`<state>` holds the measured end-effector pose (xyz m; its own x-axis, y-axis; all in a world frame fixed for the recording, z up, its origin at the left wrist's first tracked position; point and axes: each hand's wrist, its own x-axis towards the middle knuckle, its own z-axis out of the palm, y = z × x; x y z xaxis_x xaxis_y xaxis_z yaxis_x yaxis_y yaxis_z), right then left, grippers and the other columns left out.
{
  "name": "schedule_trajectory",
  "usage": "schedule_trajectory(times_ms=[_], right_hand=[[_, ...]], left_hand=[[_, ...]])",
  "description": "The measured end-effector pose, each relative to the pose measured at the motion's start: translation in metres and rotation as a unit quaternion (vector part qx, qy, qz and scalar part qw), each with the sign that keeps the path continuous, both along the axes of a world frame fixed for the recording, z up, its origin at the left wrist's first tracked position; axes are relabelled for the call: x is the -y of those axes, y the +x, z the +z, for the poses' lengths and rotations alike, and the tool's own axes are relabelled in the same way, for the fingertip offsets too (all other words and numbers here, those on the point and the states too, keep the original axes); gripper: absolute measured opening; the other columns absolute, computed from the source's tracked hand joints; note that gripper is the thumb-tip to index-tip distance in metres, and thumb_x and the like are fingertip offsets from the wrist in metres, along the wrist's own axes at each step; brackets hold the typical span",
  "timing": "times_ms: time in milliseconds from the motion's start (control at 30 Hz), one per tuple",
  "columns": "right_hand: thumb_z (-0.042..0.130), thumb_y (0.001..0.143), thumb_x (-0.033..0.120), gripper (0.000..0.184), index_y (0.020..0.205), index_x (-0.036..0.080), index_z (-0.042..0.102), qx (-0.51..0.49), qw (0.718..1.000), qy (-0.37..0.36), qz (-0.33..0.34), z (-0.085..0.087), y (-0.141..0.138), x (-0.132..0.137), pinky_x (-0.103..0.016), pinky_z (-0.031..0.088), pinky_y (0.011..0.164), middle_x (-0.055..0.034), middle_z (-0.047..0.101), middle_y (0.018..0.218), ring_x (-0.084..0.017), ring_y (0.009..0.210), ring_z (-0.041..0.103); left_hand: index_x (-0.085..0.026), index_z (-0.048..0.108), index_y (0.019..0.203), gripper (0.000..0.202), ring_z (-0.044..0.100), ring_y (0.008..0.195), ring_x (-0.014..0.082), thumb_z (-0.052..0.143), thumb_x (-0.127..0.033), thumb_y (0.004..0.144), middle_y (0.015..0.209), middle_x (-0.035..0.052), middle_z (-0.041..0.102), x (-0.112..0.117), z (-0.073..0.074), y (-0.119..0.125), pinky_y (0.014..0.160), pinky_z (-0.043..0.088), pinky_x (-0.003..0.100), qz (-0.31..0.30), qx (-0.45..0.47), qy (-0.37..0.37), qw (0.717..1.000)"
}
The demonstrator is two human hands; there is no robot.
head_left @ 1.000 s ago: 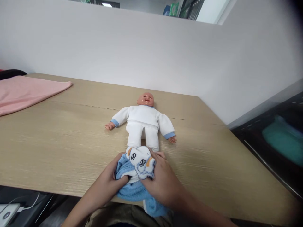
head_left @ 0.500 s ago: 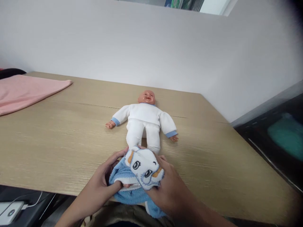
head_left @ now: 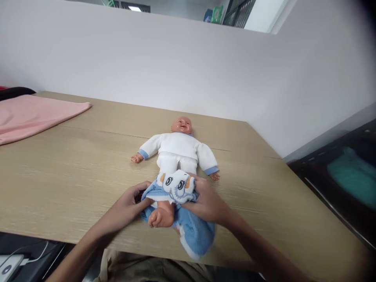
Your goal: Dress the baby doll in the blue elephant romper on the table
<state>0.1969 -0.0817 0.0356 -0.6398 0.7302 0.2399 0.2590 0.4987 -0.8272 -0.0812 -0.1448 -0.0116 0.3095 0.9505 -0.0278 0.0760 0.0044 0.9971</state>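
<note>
A baby doll (head_left: 178, 143) in a white top with blue cuffs lies on its back, its head toward the wall and its legs toward me. Around one lower leg sit blue terry pants (head_left: 195, 231) with an animal-face patch (head_left: 176, 186). The doll's bare foot (head_left: 161, 217) sticks out of one leg opening; the other leg of the pants hangs toward the table edge, its foot mostly hidden. My left hand (head_left: 132, 201) is closed on the left side of the pants, thumb at the opening. My right hand (head_left: 207, 199) grips the right side beside the patch.
A pink cloth (head_left: 38, 113) lies at the left of the wooden table (head_left: 88, 176). White wall stands behind. Below the left edge is a white device with a cable (head_left: 11, 264). A dark surface with a green item (head_left: 352, 172) is at the right.
Both hands have pushed the pants away from me, up the doll's leg. The foot, mostly covered before, now pokes out of the opening. The view has tilted up slightly.
</note>
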Motion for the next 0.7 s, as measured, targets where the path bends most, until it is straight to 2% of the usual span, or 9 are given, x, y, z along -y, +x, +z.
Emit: schedule_trajectory(times_ms=[67, 133, 233, 333, 433, 533, 633, 700], right_hand=[[0.091, 0.087, 0.033, 0.024, 0.103, 0.019, 0.08, 0.001, 0.996, -0.073, 0.054, -0.001, 0.004, -0.018, -0.039, 0.06, 0.093, -0.006, 0.082, 0.107, -0.025, 0.097, 0.076], [0.098, 0.083, 0.048, 0.043, 0.11, 0.018, 0.081, 0.005, 0.989, -0.131, 0.073, -0.003, 0.01, -0.029, -0.042, 0.062, 0.095, -0.0069, 0.084, 0.108, -0.027, 0.099, 0.076], [0.098, 0.082, 0.06, 0.057, 0.113, 0.016, 0.08, 0.046, 0.991, -0.126, 0.028, -0.005, 0.023, -0.033, -0.043, 0.062, 0.093, -0.0085, 0.081, 0.109, -0.029, 0.1, 0.074], [0.089, 0.092, 0.065, 0.056, 0.118, 0.016, 0.078, 0.039, 0.992, -0.116, 0.024, -0.006, 0.041, -0.03, -0.043, 0.06, 0.096, -0.0071, 0.078, 0.109, -0.027, 0.102, 0.071], [0.089, 0.091, 0.068, 0.061, 0.124, 0.017, 0.077, -0.045, 0.979, -0.192, 0.053, -0.014, 0.055, -0.032, -0.041, 0.06, 0.1, -0.0067, 0.077, 0.113, -0.026, 0.107, 0.072], [0.092, 0.087, 0.07, 0.07, 0.13, 0.018, 0.076, -0.112, 0.953, -0.279, 0.038, -0.026, 0.06, -0.037, -0.038, 0.059, 0.099, -0.0069, 0.078, 0.117, -0.026, 0.109, 0.074], [0.094, 0.086, 0.069, 0.071, 0.133, 0.02, 0.074, -0.153, 0.94, -0.303, 0.018, -0.038, 0.057, -0.038, -0.038, 0.057, 0.104, -0.0075, 0.078, 0.121, -0.025, 0.111, 0.074], [0.096, 0.085, 0.068, 0.068, 0.13, 0.02, 0.075, -0.177, 0.936, -0.302, 0.02, -0.041, 0.056, -0.037, -0.039, 0.057, 0.107, -0.0073, 0.078, 0.119, -0.024, 0.112, 0.073]], left_hand=[[-0.022, 0.081, 0.122, 0.039, 0.072, 0.118, 0.0319, 0.075, -0.057, 0.105, 0.124, 0.0097, 0.081, -0.011, 0.006, -0.006, 0.11, 0.056, 0.043, -0.043, 0.007, -0.041, 0.998], [-0.02, 0.081, 0.118, 0.041, 0.073, 0.114, 0.0318, 0.081, -0.057, 0.101, 0.12, 0.0098, 0.081, -0.021, 0.013, -0.009, 0.104, 0.057, 0.041, -0.068, 0.002, -0.061, 0.996], [-0.018, 0.079, 0.109, 0.042, 0.071, 0.104, 0.0281, 0.093, -0.053, 0.09, 0.109, 0.008, 0.078, -0.035, 0.02, -0.013, 0.091, 0.056, 0.036, -0.082, -0.008, -0.078, 0.994], [-0.018, 0.074, 0.104, 0.048, 0.066, 0.096, 0.023, 0.101, -0.049, 0.079, 0.1, 0.0033, 0.071, -0.043, 0.023, -0.02, 0.085, 0.052, 0.032, -0.109, 0.006, -0.086, 0.99], [-0.019, 0.073, 0.105, 0.044, 0.061, 0.092, 0.0204, 0.091, -0.056, 0.092, 0.097, 0.0016, 0.066, -0.047, 0.027, -0.031, 0.085, 0.05, 0.032, -0.111, -0.012, -0.07, 0.991], [-0.02, 0.074, 0.113, 0.04, 0.062, 0.101, 0.0223, 0.074, -0.06, 0.107, 0.106, 0.0039, 0.067, -0.051, 0.036, -0.041, 0.092, 0.052, 0.034, -0.102, -0.072, -0.031, 0.992], [-0.023, 0.073, 0.124, 0.04, 0.065, 0.113, 0.0267, 0.066, -0.061, 0.111, 0.12, 0.0067, 0.07, -0.053, 0.052, -0.039, 0.099, 0.054, 0.038, -0.1, -0.152, 0.017, 0.983], [-0.024, 0.072, 0.127, 0.043, 0.066, 0.118, 0.0289, 0.063, -0.063, 0.112, 0.126, 0.008, 0.072, -0.054, 0.067, -0.029, 0.103, 0.053, 0.041, -0.06, -0.205, 0.078, 0.974]])
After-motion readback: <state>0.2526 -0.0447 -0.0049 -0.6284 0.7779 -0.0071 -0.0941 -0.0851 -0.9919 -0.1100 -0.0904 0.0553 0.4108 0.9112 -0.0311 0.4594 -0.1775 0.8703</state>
